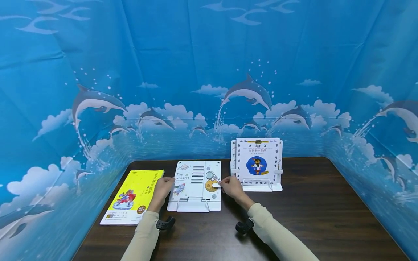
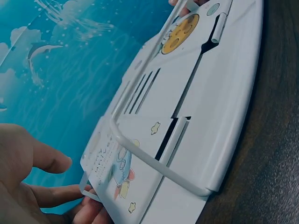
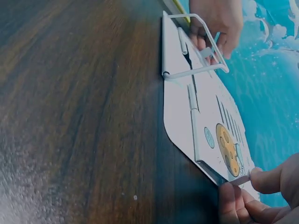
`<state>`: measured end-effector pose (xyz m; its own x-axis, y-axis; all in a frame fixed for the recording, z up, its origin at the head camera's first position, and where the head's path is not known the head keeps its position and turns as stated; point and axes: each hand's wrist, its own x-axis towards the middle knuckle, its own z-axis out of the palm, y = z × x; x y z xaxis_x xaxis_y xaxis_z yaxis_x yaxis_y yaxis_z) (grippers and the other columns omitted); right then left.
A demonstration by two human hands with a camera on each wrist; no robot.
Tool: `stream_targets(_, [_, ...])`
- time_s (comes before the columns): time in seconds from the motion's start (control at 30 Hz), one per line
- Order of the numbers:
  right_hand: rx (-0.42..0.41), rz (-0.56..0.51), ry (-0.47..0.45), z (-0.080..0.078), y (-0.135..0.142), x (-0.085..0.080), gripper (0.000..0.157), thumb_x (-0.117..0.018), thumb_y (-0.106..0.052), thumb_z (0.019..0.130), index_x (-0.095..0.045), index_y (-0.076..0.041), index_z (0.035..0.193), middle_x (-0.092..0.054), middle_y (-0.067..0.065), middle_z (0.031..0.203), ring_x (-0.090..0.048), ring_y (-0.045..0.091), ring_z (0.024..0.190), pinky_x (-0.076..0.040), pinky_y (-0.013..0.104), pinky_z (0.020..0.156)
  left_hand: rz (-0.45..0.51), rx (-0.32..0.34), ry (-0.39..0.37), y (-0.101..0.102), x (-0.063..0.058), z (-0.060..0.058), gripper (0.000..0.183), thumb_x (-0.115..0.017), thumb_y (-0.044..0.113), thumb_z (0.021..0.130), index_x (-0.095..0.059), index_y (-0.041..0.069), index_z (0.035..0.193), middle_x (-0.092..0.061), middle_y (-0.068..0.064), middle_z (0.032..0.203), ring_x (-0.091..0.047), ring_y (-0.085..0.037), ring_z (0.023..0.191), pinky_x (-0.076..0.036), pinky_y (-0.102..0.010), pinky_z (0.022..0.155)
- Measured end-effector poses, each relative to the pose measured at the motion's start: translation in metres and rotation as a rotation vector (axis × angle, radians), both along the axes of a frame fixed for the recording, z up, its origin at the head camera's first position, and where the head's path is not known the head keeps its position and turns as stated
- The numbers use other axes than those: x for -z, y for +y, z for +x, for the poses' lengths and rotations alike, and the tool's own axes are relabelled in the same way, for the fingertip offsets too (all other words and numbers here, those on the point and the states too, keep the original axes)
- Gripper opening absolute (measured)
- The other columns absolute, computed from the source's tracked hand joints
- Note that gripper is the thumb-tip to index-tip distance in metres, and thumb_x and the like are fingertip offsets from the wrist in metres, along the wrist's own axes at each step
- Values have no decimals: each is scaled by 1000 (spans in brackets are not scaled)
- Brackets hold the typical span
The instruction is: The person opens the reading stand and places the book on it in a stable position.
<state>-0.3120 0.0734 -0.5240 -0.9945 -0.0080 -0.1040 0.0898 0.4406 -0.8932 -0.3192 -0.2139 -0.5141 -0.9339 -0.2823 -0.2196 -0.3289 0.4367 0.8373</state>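
Observation:
A white folding book stand [image 1: 197,181] printed with a planet, rocket and astronaut lies low on the table, its wire front bar [image 2: 140,151] raised above the lower ledge. At its left edge is my left hand [image 1: 164,186]. In the left wrist view, the curled fingers [image 2: 86,205] hold the edge by a small pale side clip [image 2: 89,192], while the thumb stands apart. My right hand [image 1: 231,185] pinches the white side clip [image 3: 240,180] on the right edge between thumb and fingers, beside the printed yellow moon [image 3: 227,149].
A yellow book [image 1: 137,195] lies flat to the left, partly behind my left forearm. To the right, a second white stand [image 1: 277,186] holds an upright picture book [image 1: 243,166]. Behind the dark wooden table [image 1: 313,210] hangs a blue dolphin-print curtain [image 1: 176,72].

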Motion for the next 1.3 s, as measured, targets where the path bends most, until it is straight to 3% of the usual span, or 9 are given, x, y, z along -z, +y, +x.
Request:
stream_targets(0.27, [45, -1, 10, 4, -5, -9, 18, -65, -14, 105, -71, 2, 101, -70, 13, 87, -63, 17, 70, -45, 25, 58, 59, -10, 66, -3, -1, 1, 54, -50, 28, 107, -55, -8, 147, -63, -30, 137, -60, -41, 124, -47, -55, 111])
stream_targets(0.47, [48, 11, 49, 2, -6, -16, 17, -64, -17, 106, -66, -1, 100, -66, 8, 87, -61, 17, 71, -45, 25, 58, 82, 0, 154, -7, -6, 5, 46, -62, 25, 106, -60, -1, 144, -68, -25, 131, -70, -31, 105, -53, -37, 93])
stream_targets(0.6, [32, 19, 120, 0, -5, -24, 20, -67, -21, 105, -64, -3, 97, -59, 5, 81, -56, 16, 70, -42, 26, 59, 89, -1, 210, -13, -6, 10, 41, -70, 25, 103, -65, 3, 138, -69, -21, 125, -70, -24, 95, -53, -32, 88])
stream_targets(0.8, [-10, -35, 238, 0, 0, -45, 19, -71, -21, 104, -61, -5, 100, -55, 5, 84, -52, 17, 76, -42, 26, 64, 94, 6, 243, -20, -9, 16, 42, -74, 32, 100, -67, 8, 135, -68, -17, 130, -67, -25, 108, -51, -29, 93])
stream_targets(1.0, [-37, -117, 308, 5, 4, -69, 19, -76, -16, 100, -61, -6, 103, -58, 7, 88, -55, 18, 78, -47, 24, 66, 166, 39, 279, -21, -23, 21, 44, -76, 32, 99, -65, 11, 137, -68, -15, 139, -68, -31, 122, -49, -40, 107])
stream_targets(1.17, [-52, -116, 336, 10, 6, -79, 20, -78, -15, 98, -59, -8, 101, -59, 7, 88, -56, 19, 78, -50, 25, 65, 177, 65, 367, -16, -34, 23, 47, -78, 37, 99, -64, 14, 138, -71, -14, 137, -73, -29, 116, -51, -38, 102])
stream_targets(1.3, [-75, -106, 346, 13, 7, -78, 19, -77, -15, 99, -59, -8, 101, -60, 6, 89, -56, 18, 80, -48, 25, 67, 147, 49, 393, -15, -36, 24, 46, -78, 37, 98, -66, 14, 136, -73, -13, 134, -75, -25, 111, -53, -31, 97])
